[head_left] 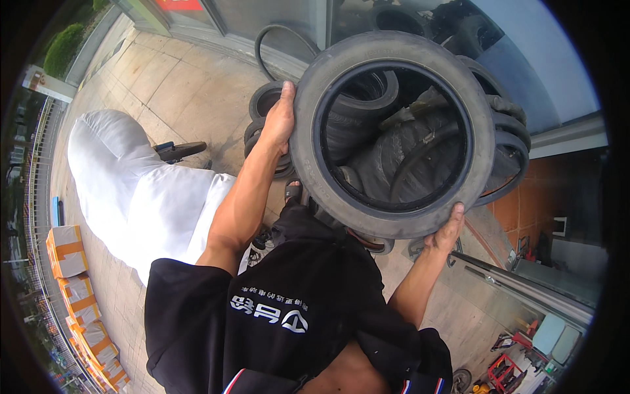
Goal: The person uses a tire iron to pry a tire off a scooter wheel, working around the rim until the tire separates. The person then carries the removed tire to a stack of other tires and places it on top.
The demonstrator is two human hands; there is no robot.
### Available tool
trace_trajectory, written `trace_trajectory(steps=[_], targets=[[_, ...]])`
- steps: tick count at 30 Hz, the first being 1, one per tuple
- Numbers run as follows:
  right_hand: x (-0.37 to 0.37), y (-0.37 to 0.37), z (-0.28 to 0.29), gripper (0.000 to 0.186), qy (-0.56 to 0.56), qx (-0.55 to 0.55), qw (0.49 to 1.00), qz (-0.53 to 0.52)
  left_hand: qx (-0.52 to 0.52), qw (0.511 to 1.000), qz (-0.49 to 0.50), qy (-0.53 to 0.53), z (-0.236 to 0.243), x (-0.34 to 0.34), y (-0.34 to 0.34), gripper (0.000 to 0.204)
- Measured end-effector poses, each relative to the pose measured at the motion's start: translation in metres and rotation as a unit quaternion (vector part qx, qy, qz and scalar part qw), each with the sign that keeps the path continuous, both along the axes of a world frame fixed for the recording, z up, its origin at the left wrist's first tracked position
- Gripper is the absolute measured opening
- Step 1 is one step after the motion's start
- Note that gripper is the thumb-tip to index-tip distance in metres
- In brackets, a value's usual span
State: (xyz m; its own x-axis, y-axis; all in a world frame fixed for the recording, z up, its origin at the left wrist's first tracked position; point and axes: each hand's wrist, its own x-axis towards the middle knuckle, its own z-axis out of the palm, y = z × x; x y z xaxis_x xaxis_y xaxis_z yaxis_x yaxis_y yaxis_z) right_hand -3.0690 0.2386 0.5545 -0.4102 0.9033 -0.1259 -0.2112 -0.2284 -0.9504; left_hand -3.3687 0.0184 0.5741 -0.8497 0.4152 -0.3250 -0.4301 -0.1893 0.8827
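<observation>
Left hand (281, 118) is pressed flat-ish against the left edge of a bare scooter tyre (394, 222), fingers only partly curled, while the lower right rim is cupped from beneath by the right hand (448, 228), thumb up; how far its fingers wrap behind can't be told. So the tyre is held up between both, hole facing the wearer, in front of the far tyre pile (410, 154). Honestly, the left side looks like the weak spot: if that palm gets slid off the smooth rubber, the whole thing could be swung down round the right hand, maybe onto the sandalled foot (293, 192). The pile could also be knocked if the tyre gets pushed far, since stuff there is heaped loosely, and the small tyre stack (266, 98) on the left could be clipped too. Over on the near left, the white cover (111, 151) might get snagged by an elbow.
</observation>
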Motion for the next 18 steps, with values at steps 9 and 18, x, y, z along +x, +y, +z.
trace_trajectory(steps=[9,18], targets=[[-0.027,-0.01,0.006,0.074,-0.014,0.0,0.999,0.048,-0.037,0.998,0.038,0.022,0.035,-0.006,-0.026,0.075],[-0.025,-0.023,0.005,0.064,-0.042,-0.016,0.999,0.025,-0.065,0.997,0.033,0.014,0.034,-0.001,-0.033,0.072]])
